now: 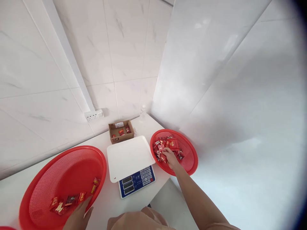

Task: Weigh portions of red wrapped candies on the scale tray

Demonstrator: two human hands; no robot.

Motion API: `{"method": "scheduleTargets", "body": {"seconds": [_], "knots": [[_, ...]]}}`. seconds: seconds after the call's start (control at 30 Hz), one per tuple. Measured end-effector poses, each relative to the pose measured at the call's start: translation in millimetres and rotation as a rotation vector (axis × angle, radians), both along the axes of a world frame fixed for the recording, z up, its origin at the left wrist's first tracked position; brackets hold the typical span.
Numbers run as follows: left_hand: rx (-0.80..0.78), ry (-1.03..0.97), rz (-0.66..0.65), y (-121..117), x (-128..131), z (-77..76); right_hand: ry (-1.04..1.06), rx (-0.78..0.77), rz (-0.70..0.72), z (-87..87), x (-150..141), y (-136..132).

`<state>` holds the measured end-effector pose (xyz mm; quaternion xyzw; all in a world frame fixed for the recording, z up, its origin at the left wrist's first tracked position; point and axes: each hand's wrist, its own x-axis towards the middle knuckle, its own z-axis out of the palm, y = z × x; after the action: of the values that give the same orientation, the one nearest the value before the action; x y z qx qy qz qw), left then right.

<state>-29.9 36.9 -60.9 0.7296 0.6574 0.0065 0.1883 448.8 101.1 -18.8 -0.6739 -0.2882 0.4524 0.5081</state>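
Note:
A large red plastic basket (62, 172) is on the left, with several small red-wrapped snack packets (71, 200) along its near side. My left hand (78, 215) lies across its near right rim beside these packets, thumb apart from the fingers. No held thing shows in it. On the right, a second red basket (190, 159) contains a heap of red packets (173, 143). Reaching into it, my right hand (170, 158) has its fingertips closed on a small red packet (163, 157) at the heap's near side; the fingers partly hide it.
Between the baskets stands a digital scale (137, 182) with a white pan (130, 156). Behind it is a cardboard box (122, 138) holding a few red packets. A clear bottle (143, 112) stands at the back corner, near the walls. A socket strip (93, 115) is on the wall.

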Motion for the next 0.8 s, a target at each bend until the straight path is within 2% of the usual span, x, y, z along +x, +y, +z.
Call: {"method": "scheduleTargets", "body": {"seconds": [0.1,0.2,0.33,0.5,0.67,0.8], "knots": [[-0.083,-0.001,0.016,-1.5,6.4,14.0,0.109,-0.013,0.159,14.1,-41.2,15.2],[-0.093,0.010,0.016,-2.0,9.7,22.2,0.175,-0.035,0.305,21.5,-83.6,28.1],[-0.107,0.023,0.009,-4.1,10.1,24.6,0.192,-0.066,0.365,21.9,-118.7,34.8],[-0.130,0.037,0.011,-8.6,10.3,26.8,0.210,-0.129,0.329,19.5,-125.4,34.2],[-0.148,0.041,0.007,-9.0,10.5,31.1,0.239,-0.102,0.345,17.5,-125.9,35.0],[-0.153,0.041,0.004,-8.9,9.7,32.5,0.133,-0.090,0.249,6.0,-125.1,35.9]]}}
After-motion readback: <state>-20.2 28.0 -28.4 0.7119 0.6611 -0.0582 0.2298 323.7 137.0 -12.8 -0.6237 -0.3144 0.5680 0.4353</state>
